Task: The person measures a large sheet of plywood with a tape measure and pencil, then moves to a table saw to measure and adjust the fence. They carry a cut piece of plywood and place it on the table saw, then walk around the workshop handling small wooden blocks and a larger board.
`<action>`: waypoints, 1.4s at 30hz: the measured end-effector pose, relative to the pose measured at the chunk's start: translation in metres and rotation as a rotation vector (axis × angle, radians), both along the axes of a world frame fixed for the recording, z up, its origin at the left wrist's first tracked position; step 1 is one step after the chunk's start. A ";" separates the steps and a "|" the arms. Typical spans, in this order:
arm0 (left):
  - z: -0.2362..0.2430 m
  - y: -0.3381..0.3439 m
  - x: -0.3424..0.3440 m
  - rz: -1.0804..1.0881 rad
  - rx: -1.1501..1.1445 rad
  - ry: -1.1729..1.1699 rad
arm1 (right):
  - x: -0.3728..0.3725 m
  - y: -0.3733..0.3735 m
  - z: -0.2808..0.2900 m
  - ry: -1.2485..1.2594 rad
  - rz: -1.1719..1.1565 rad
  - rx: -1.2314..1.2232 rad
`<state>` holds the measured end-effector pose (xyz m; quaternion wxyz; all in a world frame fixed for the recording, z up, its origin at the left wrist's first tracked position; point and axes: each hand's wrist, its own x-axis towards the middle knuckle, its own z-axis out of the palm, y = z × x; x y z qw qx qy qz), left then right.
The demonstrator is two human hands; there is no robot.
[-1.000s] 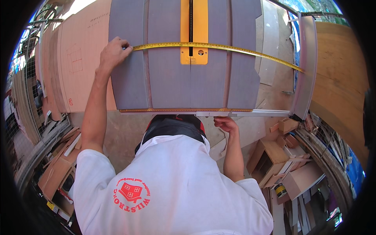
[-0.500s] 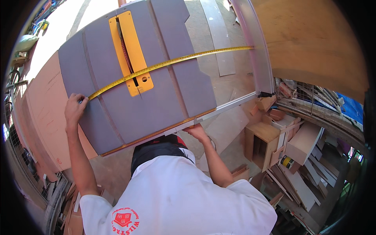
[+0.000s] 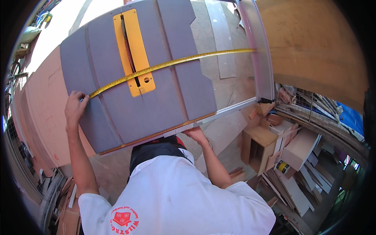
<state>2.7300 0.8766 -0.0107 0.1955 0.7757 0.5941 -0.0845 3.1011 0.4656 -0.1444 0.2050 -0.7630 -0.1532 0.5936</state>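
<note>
Across the saw table (image 3: 117, 78) a tape (image 3: 172, 64) is stretched left-to-right; its near end is pinched under the left hand (image 3: 75, 106), while the right hand (image 3: 194, 134) is probably curled on the front rail (image 3: 225, 112).

We see a grey saw table (image 3: 117, 78) with a yellow insert (image 3: 135, 51) around the blade. A yellow tape (image 3: 172, 62) stretches across it to a fence (image 3: 258, 55). The left hand (image 3: 75, 107) pins the tape's end on the table; the right hand (image 3: 196, 135) grips the front rail (image 3: 231, 110). Wood offcuts (image 3: 290, 149) lie at right.
</note>
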 end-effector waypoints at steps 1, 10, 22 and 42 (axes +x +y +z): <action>-0.002 0.000 0.001 0.006 -0.007 -0.009 | 0.001 -0.002 -0.003 -0.015 0.005 -0.024; 0.006 0.001 0.007 0.062 0.000 0.105 | -0.002 -0.007 -0.009 0.102 -0.098 -0.011; 0.005 -0.002 0.005 0.068 0.015 0.102 | 0.003 -0.019 -0.021 0.193 -0.118 0.038; 0.000 0.000 0.002 0.054 0.001 0.084 | 0.010 -0.018 -0.023 0.325 -0.128 0.065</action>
